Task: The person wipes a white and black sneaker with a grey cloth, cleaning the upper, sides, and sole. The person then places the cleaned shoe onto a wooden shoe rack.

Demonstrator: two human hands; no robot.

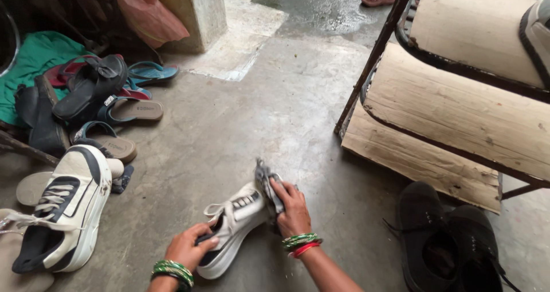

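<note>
A white sneaker [238, 226] with white laces and a black lining lies on the concrete floor in front of me. My left hand [188, 247] grips its heel opening, thumb over the rim. My right hand [292, 207] presses a grey cloth [264, 177] against the toe end. Green and red bangles circle both wrists.
A matching white sneaker [63, 212] lies at the left beside a pile of sandals and flip-flops [106, 106]. Two black shoes [450, 240] stand at the lower right under a metal rack with wooden shelves [452, 111]. A concrete pillar [192, 11] rises at the back.
</note>
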